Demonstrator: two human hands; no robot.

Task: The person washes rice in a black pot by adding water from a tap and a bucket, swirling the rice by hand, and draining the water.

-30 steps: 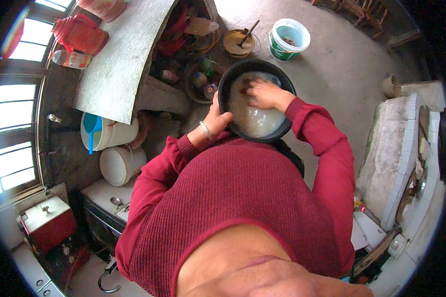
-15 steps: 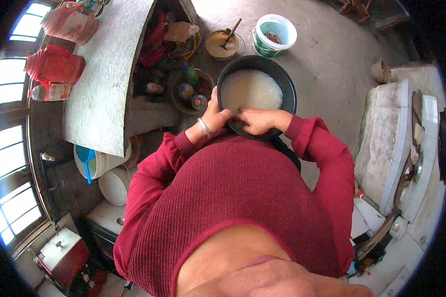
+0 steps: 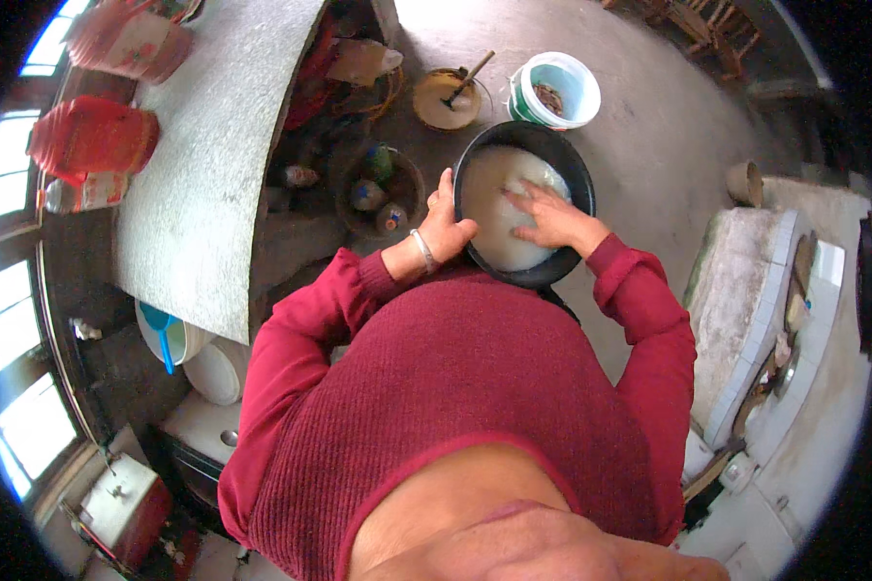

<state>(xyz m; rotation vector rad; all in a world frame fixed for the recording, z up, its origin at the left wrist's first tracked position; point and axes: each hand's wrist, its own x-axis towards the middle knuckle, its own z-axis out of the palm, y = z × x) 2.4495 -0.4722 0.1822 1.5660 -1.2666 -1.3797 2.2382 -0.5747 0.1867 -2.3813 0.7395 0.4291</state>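
In front of my belly is a round black pot filled with cloudy, whitish liquid. My left hand, with a silver bangle at the wrist, holds the pot's left side, fingers along the outer wall and thumb toward the near rim. Over the pot's right rim reaches my right hand, palm down, its fingers spread at the liquid's surface with nothing visible in them. Whether the fingertips dip under is hard to see. What lies at the bottom of the pot is hidden by the liquid.
Beyond the pot stand a white-and-green bucket with brownish bits inside and a shallow round container with a stick-handled tool. A basin of bottles sits left, beside a grey counter. A low concrete ledge runs along the right.
My right hand has moved from the near-left rim toward the middle of the pot, and its fingers have spread. The left hand still holds the pot's side. The whole view has shifted slightly.
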